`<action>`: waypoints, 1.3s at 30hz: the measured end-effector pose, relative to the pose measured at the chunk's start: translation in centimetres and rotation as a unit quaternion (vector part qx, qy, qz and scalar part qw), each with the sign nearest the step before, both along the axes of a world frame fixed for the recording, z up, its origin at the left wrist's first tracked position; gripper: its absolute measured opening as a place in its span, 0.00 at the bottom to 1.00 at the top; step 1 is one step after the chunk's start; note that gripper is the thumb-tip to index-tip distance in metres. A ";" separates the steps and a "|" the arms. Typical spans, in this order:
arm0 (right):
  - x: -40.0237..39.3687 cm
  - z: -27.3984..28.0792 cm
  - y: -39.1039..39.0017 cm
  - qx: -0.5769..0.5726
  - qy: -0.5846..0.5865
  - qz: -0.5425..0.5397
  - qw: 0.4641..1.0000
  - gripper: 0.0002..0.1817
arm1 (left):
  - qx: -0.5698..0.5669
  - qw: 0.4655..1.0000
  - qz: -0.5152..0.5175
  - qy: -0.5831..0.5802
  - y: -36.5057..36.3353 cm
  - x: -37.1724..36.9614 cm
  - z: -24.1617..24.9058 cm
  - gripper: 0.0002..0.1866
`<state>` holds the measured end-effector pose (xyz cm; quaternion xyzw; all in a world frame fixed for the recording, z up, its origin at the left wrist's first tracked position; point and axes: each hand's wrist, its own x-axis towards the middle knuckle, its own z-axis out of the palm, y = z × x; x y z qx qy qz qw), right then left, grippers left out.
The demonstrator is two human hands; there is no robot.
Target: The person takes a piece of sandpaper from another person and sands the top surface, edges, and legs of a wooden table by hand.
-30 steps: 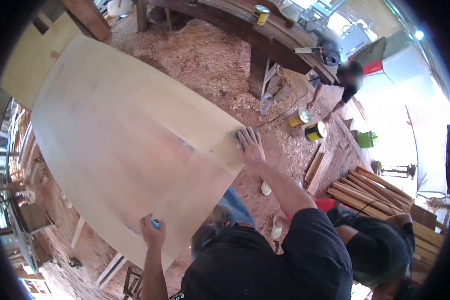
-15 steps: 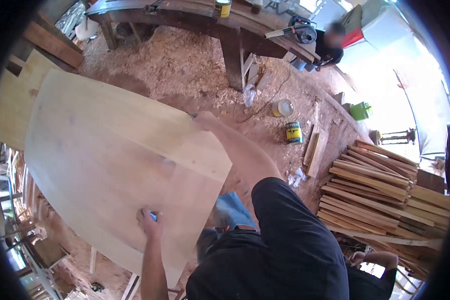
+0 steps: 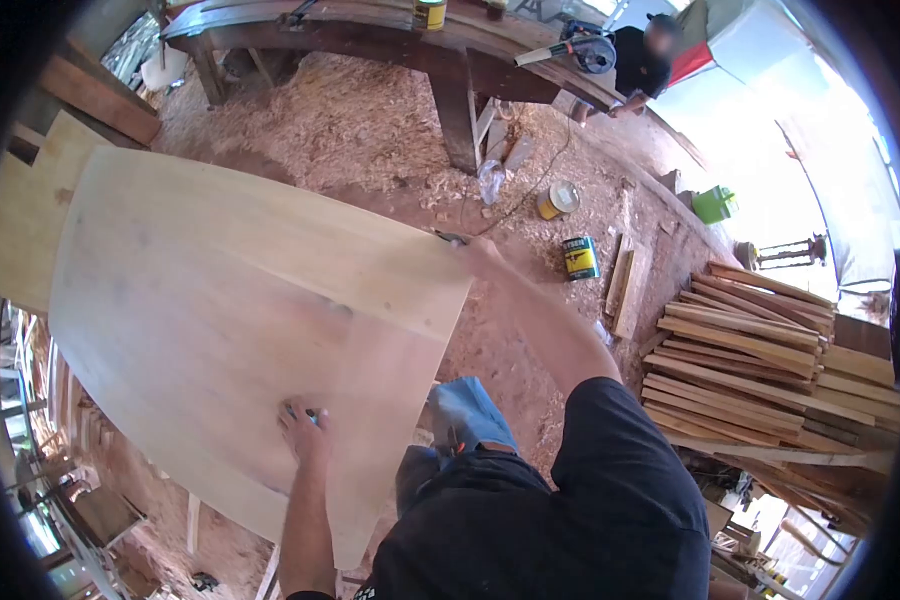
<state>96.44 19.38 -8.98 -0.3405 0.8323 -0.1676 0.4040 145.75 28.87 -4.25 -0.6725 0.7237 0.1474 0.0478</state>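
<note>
A large pale wooden panel with a curved far edge spreads out before me. My left hand rests on its near part, with the fingers bent around a small blue-and-dark object whose kind I cannot make out. At the panel's right corner is my right hand, slightly blurred and closed on a thin dark tool. The tool's tip reaches the panel's upper edge; its exact kind does not show.
Stacked wooden strips lie at right. Two cans, a yellow-and-dark one and a pale one, stand on the shaving-strewn floor. Beyond is a long workbench with a power tool on it. Another person is at its far end.
My right hand has moved to the right toward the panel's corner, and the dark tool shows more. My left hand stays nearly in place. A person at lower right has left the view.
</note>
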 end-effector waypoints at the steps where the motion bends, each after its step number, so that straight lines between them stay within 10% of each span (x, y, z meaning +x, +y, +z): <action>1: 1.2 0.6 1.3 -0.044 0.005 -0.061 0.997 0.25 | -0.002 1.000 -0.003 0.010 0.0 0.1 0.0 0.37; 12: 23.1 -1.3 13.3 -0.152 -0.064 -0.406 0.899 0.32 | -0.040 0.992 -0.031 0.119 1.7 3.2 -0.1 0.47; 20: 29.6 -0.8 20.7 -0.130 -0.096 -0.316 0.935 0.35 | -0.076 0.989 -0.024 0.121 6.1 6.9 0.6 0.46; 27: 7.9 -4.9 5.3 -0.245 0.040 -0.288 0.925 0.19 | -0.048 0.994 0.036 0.086 17.1 11.8 2.3 0.41; 32: 11.6 1.3 6.9 -0.126 -0.048 -0.375 0.917 0.25 | 0.003 0.978 0.205 0.035 26.2 14.2 2.5 0.40; 39: 21.1 -5.2 18.4 0.034 -0.031 -0.197 0.979 0.21 | 0.009 0.916 0.401 -0.016 36.2 10.1 2.6 0.38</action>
